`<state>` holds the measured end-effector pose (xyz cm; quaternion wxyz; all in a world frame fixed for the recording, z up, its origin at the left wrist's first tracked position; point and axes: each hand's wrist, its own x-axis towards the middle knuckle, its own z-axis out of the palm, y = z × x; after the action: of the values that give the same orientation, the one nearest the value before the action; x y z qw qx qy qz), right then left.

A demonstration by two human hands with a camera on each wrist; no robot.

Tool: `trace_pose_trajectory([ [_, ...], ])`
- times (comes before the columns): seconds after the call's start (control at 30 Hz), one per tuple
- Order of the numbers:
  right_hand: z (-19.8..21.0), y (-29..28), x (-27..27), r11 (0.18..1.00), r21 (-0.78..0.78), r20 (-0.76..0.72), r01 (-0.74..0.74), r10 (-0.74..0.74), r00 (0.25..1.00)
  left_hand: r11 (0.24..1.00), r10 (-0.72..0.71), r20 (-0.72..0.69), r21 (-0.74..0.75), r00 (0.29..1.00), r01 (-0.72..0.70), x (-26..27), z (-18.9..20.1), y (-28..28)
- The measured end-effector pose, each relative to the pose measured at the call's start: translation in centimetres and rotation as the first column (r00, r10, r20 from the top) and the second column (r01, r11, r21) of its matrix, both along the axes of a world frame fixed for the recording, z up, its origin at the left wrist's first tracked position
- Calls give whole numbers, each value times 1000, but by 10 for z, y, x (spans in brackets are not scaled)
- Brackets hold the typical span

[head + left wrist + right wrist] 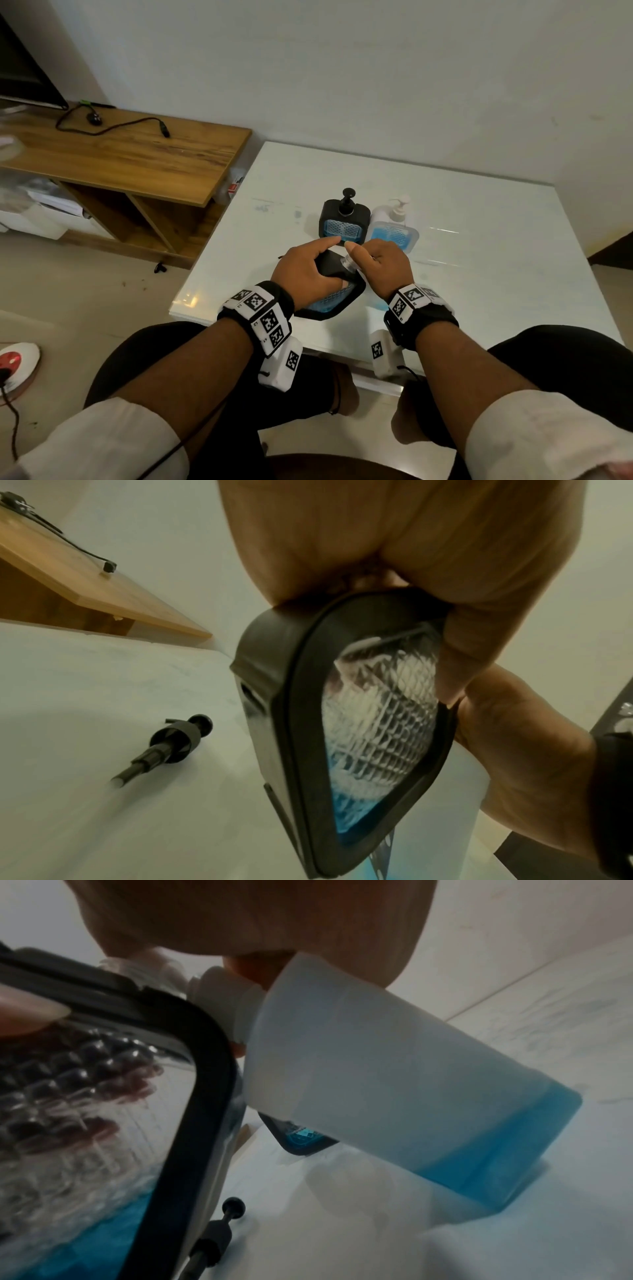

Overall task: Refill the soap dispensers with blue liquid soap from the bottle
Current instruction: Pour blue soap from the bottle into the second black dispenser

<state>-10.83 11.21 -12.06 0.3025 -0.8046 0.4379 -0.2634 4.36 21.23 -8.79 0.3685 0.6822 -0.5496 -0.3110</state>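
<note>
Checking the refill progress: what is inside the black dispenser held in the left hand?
Blue soap pools at the low end of the black dispenser; the textured window above it looks empty. The left hand covers its upper part.

On the bench (479, 240), two dispensers stand side by side behind the hands: one (344, 219) left, the other (394, 226) right. A loose pump (171, 746) lies left of the held dispenser (337, 298).

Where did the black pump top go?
The pump top lies on the white table, left of the black dispenser in the left wrist view.
</note>
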Motion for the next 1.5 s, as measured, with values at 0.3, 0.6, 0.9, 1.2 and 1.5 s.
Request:
trace_pose_trajectory([
  [0.3, 16, 8, -22, 931, 331, 270, 151, -247, 931, 999, -34, 90, -23, 995, 37, -18, 24, -11],
  [0.6, 26, 16, -37, 772, 612, 295, 172, -424, 856, 995, -98, 264, 25, 960, 94, -38, 46, -21],
  [0.9, 33, 39, -29, 639, 727, 245, 253, -586, 773, 997, -70, 338, 3, 938, 73, -52, 46, -10],
  [1.2, 47, 42, -39, 374, 927, 230, -22, -522, 822, 998, -66, 397, 17, 915, 65, -50, 50, -6],
  [1.5, 37, 45, -32, 419, 908, 294, 10, -653, 698, 998, -64, 384, -1, 921, 70, -51, 46, -5],
])
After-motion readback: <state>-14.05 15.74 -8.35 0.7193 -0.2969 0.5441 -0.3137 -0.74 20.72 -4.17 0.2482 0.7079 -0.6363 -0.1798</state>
